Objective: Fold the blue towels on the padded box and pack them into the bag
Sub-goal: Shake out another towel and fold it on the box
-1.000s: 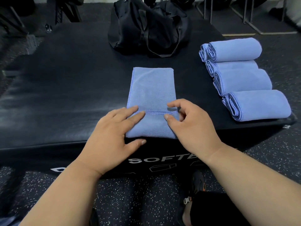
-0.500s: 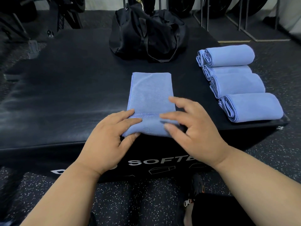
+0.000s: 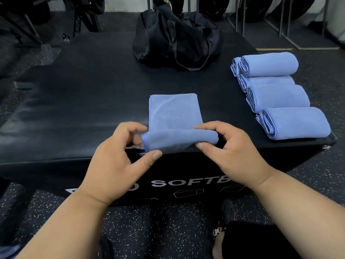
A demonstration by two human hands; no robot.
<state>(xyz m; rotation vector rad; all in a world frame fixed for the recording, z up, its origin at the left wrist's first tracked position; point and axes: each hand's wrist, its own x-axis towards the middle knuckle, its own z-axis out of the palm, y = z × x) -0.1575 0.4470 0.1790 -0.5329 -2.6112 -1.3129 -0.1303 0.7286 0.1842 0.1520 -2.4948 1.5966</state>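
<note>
Box: a black padded box (image 3: 78, 109) fills the middle of the view, with white lettering on its near face (only "SOFTB" can be read, the rest is behind a wrist).
Towel: a blue towel (image 3: 174, 111) lies folded into a long strip on the box top, close to the near edge of the box; its near end is rolled up into a thick fold that stands off the box surface.
Left hand: the left hand (image 3: 119, 161) pinches the left end of that rolled fold, thumb at the near side and fingers curled over the far side, just above the near edge of the box.
Right hand: the right hand (image 3: 229, 152) grips the right end of the same fold, thumb underneath and fingers curled over the top, also just above the near edge of the box.
Rolled towels: a group of rolled towels (image 3: 278, 96) lies on the right side of the box top, running from the near right corner of the box toward its far side, each touching the next (four rolls show plainly, and the end of another peeks out beside the farthest).
Bag: a black bag (image 3: 177, 38) sits slumped at the far edge of the box, its straps hanging loose over the front.
Floor: speckled dark floor (image 3: 149, 230) lies below the near face of the box.
</note>
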